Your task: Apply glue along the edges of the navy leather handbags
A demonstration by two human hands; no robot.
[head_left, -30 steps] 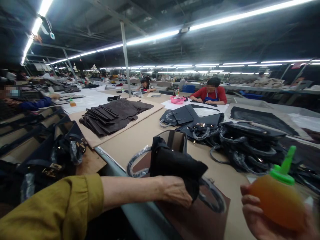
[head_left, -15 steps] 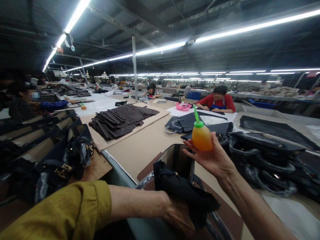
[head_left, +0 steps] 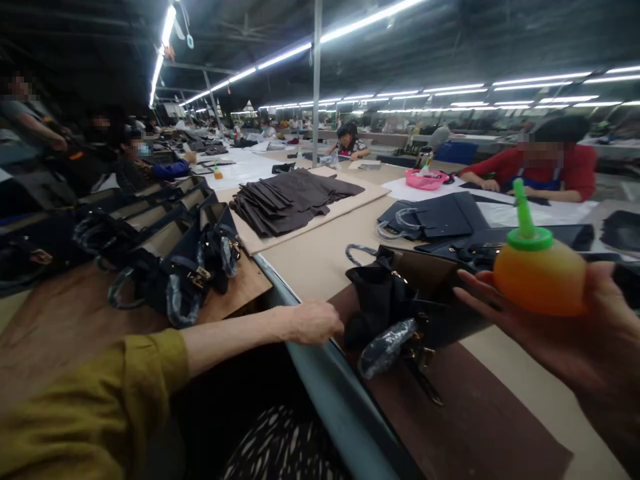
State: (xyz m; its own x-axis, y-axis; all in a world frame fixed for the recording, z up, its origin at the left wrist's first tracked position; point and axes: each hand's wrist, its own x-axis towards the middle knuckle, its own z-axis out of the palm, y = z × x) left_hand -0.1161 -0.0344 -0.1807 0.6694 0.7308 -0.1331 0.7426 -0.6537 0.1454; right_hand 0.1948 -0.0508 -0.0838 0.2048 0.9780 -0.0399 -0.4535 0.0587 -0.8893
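My right hand (head_left: 560, 347) holds a round squeeze bottle (head_left: 540, 277) of orange liquid, with a green cap and a long green nozzle pointing up. The palm and fingers cradle it from below and the side. A dark handbag (head_left: 450, 313) stands left of the bottle on a brown sheet (head_left: 475, 407). Its black lining (head_left: 373, 293) hangs out, and a plastic-wrapped handle (head_left: 387, 347) droops in front. My left hand (head_left: 315, 322) is closed at the table edge, just left of the lining. Its fingertips are hidden, so anything in them cannot be made out.
Several dark handbags (head_left: 175, 260) crowd a wooden board (head_left: 245, 280) at left. Dark cut pieces (head_left: 300, 200) are heaped beyond. Flat bag panels (head_left: 435, 217) and a pink basket (head_left: 425, 179) lie farther right. A co-worker in red (head_left: 555, 160) sits across the table.
The view has swung left and down. My left hand has come out from beside the lining to the bag's left. The bag sits turned differently. My right hand still holds the bottle, now nearer the camera.
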